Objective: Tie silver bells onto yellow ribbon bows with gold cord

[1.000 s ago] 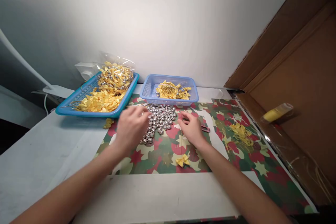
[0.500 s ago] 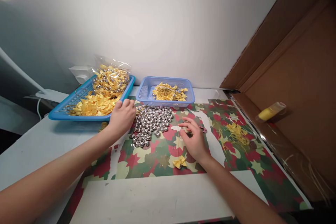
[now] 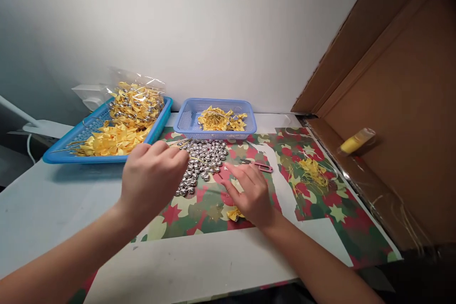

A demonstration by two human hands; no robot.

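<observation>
My left hand is closed in a fist, raised between the blue tray and the bells, with a thin gold cord showing at its fingers. Its other contents are hidden. My right hand has thumb and fingers apart beside the pile of silver bells, near the cord's far end; whether it touches the cord I cannot tell. A yellow bow lies on the patterned sheet just below my right hand. Pink-handled snips lie beyond that hand.
A blue tray at the left holds yellow bows and a clear bag of bows. A smaller blue basket at the back holds more. Yellow cord scraps lie at the right, near a yellow tube by the cardboard.
My left hand has moved from the tray's edge toward me, and a gold cord now shows at it. My right hand has shifted slightly left and lower, partly covering the bow. The view has shifted too.
</observation>
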